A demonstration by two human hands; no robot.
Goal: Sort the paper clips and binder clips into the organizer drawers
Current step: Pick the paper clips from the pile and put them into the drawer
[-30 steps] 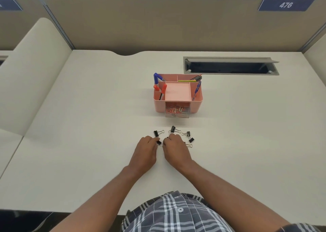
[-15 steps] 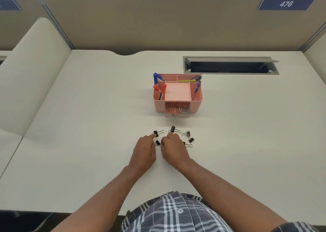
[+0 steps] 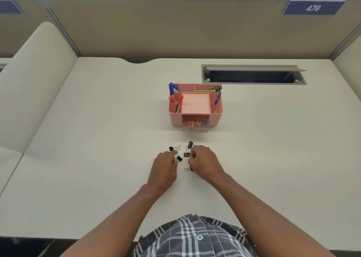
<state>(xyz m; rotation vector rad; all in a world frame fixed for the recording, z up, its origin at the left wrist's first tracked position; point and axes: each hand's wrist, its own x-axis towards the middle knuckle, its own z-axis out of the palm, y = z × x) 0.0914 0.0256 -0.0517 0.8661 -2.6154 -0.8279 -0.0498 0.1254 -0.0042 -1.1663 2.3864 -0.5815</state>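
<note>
Red markers [image 3: 179,101] and blue pens [image 3: 216,100] stand upright; a cable hatch [image 3: 253,74] lies open in the desk [image 3: 97,120].

The pink plastic desk organizer [image 3: 195,108] stood mid-table on the pale table [image 3: 97,139], just left of and nearer than the grey cable hatch [image 3: 252,74] set into the table's far side. Its clear drawer [image 3: 195,127] stuck out of the near face, with copper-toned paper clips [image 3: 192,124] in it. Nearer the person lay the small black binder clips [image 3: 172,148], scattered between drawer and hands. Markers [image 3: 179,100] stood in the organizer's left compartment, and a pen [image 3: 216,100] in its right.
</note>
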